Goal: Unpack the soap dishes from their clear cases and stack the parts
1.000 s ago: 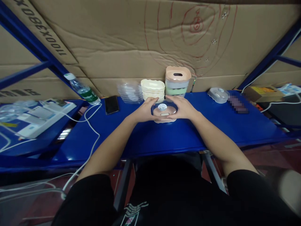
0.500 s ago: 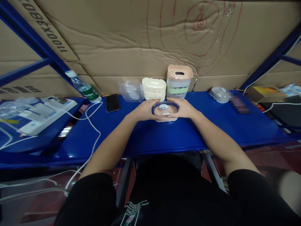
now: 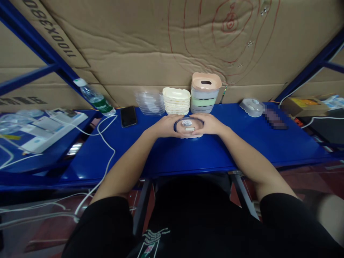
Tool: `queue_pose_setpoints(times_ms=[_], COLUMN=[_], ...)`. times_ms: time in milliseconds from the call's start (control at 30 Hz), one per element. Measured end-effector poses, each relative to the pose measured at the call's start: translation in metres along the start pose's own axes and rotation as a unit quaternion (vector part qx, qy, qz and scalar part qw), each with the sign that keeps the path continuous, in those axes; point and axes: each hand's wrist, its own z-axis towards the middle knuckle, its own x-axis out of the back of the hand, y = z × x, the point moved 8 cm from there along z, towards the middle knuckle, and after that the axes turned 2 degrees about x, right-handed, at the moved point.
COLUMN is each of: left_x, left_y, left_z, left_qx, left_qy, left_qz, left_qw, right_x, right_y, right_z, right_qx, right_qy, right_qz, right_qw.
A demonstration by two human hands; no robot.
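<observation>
Between my hands, on the blue table, is a small oval dish in pale pink with a clear cover, a round white sticker and a pale oblong piece in its middle. My left hand curves round its left side and my right hand round its right side, fingertips on the rim. Behind the hands stand a stack of cream trays and, to its right, a stack of coloured trays with a peach one on top. Clear plastic covers are piled left of the cream stack.
A black phone and a leaning water bottle are at the left, beside a white cable. At the right lies another covered dish. A cardboard wall rises behind the table.
The clear cover has settled lower onto the dish between my hands; its pale middle piece shows more plainly. Both hands stay round it, and the view has shifted slightly.
</observation>
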Motion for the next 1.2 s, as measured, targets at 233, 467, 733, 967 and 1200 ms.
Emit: queue_pose_setpoints(times_ms=[233, 467, 733, 967, 1200], left_x=[-0.002, -0.004, -0.009, -0.014, -0.023], left_y=[0.008, 0.003, -0.009, -0.012, -0.007], left_z=[0.002, 0.001, 0.004, 0.005, 0.004], left_qx=[-0.026, -0.011, -0.004, -0.012, -0.012], left_qy=[-0.002, 0.003, -0.001, -0.009, -0.023], left_qz=[-0.030, -0.042, -0.070, -0.080, -0.048], left_qw=[0.999, 0.999, 0.998, 0.997, 0.999], right_x=[-0.001, -0.004, -0.001, -0.002, 0.009], right_y=[0.006, 0.008, 0.000, -0.033, -0.018], right_z=[0.001, 0.000, 0.001, 0.004, 0.002], right_qx=[0.009, -0.007, 0.025, 0.132, 0.072], right_qy=[-0.026, -0.055, -0.037, -0.019, -0.036], right_qz=[0.014, 0.030, 0.013, 0.042, 0.055], right_qw=[1.000, 0.998, 0.999, 0.990, 0.995])
